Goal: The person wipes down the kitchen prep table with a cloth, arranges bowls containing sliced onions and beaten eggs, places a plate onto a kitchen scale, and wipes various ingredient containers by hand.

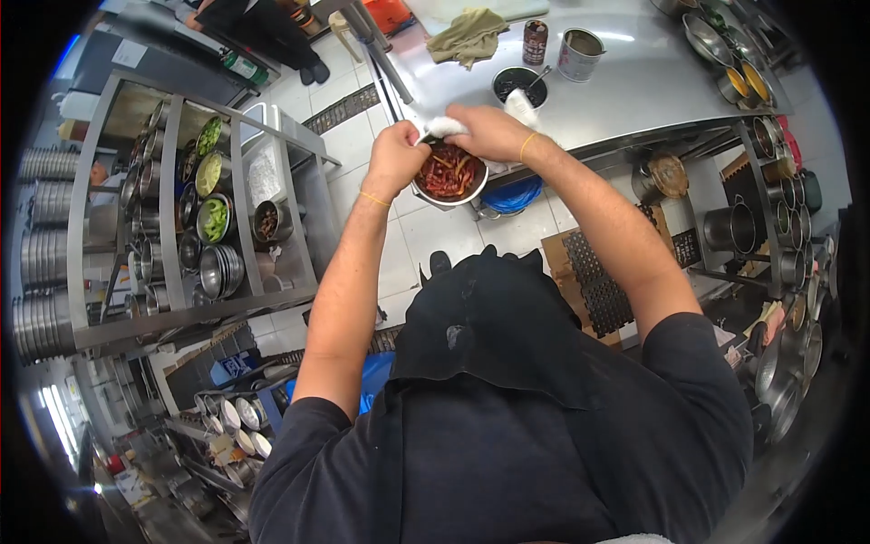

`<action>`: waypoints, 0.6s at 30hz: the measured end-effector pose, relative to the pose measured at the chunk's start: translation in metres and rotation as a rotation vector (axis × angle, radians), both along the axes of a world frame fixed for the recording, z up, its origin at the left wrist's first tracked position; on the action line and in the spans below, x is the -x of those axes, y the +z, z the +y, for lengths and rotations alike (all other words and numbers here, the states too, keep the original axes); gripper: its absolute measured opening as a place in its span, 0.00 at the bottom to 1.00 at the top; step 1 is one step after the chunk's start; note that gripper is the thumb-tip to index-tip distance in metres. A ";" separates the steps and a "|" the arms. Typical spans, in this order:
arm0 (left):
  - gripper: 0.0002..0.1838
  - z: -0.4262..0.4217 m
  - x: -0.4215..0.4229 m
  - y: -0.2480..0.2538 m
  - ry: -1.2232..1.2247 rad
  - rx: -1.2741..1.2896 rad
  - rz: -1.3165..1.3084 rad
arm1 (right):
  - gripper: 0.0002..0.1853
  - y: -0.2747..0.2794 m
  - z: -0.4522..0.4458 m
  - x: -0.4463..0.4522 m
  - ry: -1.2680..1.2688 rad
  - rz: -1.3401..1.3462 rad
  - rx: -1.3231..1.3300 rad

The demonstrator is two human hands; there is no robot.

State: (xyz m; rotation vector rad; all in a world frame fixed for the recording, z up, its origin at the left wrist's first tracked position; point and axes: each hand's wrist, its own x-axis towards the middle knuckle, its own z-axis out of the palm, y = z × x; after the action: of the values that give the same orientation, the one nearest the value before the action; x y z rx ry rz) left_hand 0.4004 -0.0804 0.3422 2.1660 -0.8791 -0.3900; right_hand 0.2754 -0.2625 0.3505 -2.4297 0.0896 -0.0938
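In front of my body is a round metal bowl point(420, 193) of dried red chillies point(450, 172). My left hand point(398, 152) is closed at the bowl's left rim, thumb and fingers pinching its edge. A crumpled white cloth or paper towel point(445, 127) is in my right hand point(488, 134), pressed at the bowl's far rim. The fingertips of my right hand are partly hidden by it. Beyond the bowl, on the steel counter, a dark bowl point(509, 76) of black sauce has a spoon point(541, 74) and a white cloth point(521, 107) at its edge.
On the steel counter point(625, 86) are an open tin point(580, 54), a dark can point(535, 42) and a green-brown cloth point(467, 36). A shelf rack point(91, 208) with pans of chopped vegetables stands left. Pots point(729, 228) fill shelving at right. A person's legs point(290, 45) show at the top.
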 end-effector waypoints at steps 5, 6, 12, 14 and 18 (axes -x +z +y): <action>0.13 -0.022 0.021 -0.034 0.447 0.512 0.199 | 0.20 -0.068 0.033 0.007 -0.721 -0.323 -0.461; 0.13 -0.030 0.027 -0.043 0.530 0.594 0.210 | 0.19 -0.073 0.051 0.006 -0.883 -0.344 -0.555; 0.15 -0.025 0.057 -0.065 0.452 0.653 0.692 | 0.20 -0.098 0.074 0.001 -1.028 -0.359 -0.645; 0.16 -0.018 0.043 -0.052 0.348 0.564 0.654 | 0.20 -0.078 0.051 0.016 -0.884 -0.302 -0.439; 0.14 -0.002 -0.008 -0.067 0.117 0.410 0.252 | 0.19 -0.058 0.038 0.020 -0.672 -0.150 -0.350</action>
State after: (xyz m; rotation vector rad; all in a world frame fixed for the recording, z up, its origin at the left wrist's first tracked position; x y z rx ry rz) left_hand 0.4082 -0.0821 0.2756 1.7365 -0.6248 -0.3767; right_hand 0.2559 -0.2245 0.2929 -1.9457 0.7823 -0.5136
